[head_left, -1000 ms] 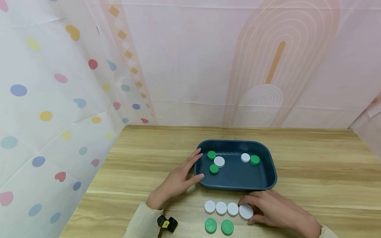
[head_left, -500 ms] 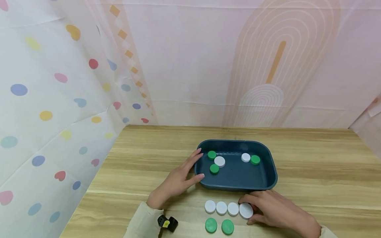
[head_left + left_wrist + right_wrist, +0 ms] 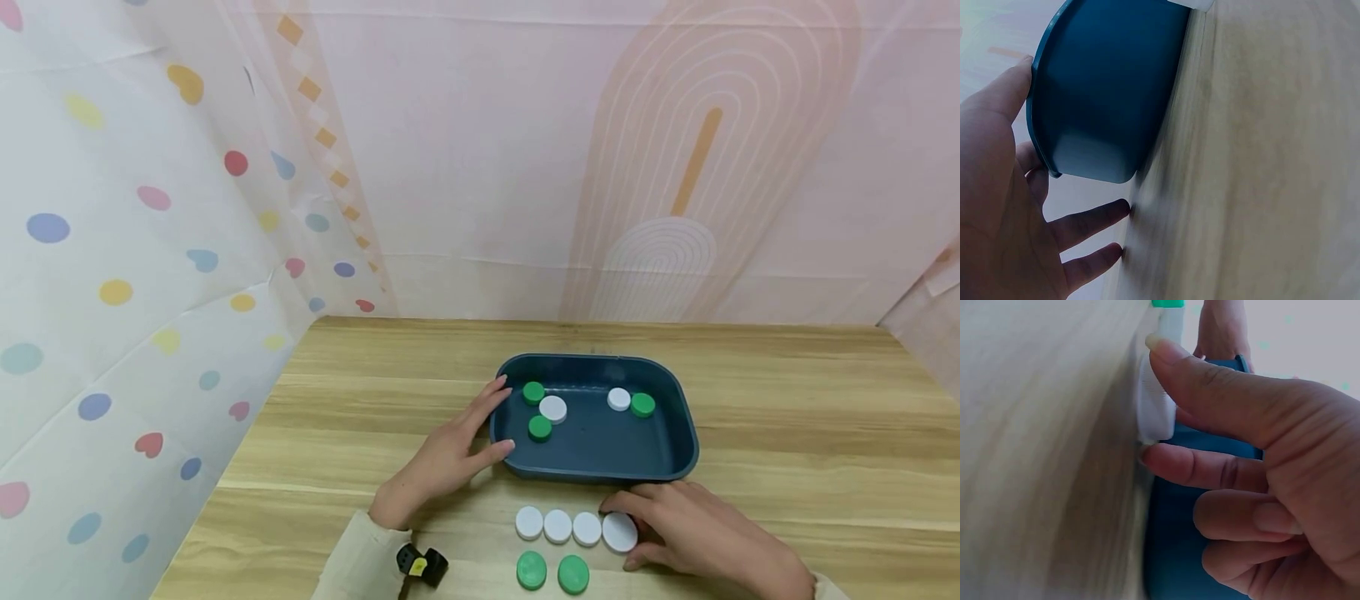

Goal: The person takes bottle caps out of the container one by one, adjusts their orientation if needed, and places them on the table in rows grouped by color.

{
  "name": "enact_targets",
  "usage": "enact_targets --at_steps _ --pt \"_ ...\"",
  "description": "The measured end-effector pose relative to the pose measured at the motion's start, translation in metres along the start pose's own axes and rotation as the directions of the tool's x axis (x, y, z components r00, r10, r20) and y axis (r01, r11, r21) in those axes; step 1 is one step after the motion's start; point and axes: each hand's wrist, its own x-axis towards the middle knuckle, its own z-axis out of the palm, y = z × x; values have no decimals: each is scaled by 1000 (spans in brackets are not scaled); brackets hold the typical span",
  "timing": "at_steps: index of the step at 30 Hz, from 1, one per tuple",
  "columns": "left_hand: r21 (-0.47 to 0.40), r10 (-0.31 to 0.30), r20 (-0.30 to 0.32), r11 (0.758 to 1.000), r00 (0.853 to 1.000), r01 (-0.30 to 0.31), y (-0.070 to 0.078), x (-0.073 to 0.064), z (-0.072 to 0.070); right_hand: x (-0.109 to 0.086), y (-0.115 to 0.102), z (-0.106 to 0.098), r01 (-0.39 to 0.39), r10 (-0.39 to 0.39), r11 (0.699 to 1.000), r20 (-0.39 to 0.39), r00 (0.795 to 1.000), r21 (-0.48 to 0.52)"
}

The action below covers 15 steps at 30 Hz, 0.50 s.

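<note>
My left hand (image 3: 448, 454) rests on the left end of a dark blue tray (image 3: 592, 474), its thumb and fingertips over the rim. In the left wrist view, two of its fingers stretch down beside the tray to the table. My right hand (image 3: 686, 523) pinches a larger white bottle cap (image 3: 619, 532) between thumb and fingers, low at the table in front of the tray. This cap stands at the right end of a row with three smaller white caps (image 3: 557, 527). Below that row lie two green caps (image 3: 532, 570). The right hand's other fingers are curled in.
Inside the tray are three green caps (image 3: 539, 428) and two white caps (image 3: 552, 408), in a left and a right group. A black device (image 3: 422, 564) sits at the left wrist. The wooden table (image 3: 795, 417) meets a patterned cloth backdrop (image 3: 480, 167) behind.
</note>
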Motion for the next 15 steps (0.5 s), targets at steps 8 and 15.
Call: enact_targets --at_steps 8,15 --pt "-3 -21 21 1000 1000 21 0 0 -1 -6 -6 -11 -27 27 1000 9 1000 3" --pt "0 -1 7 1000 1000 1 1 0 0 -12 -9 -24 6 -6 1000 31 1000 16"
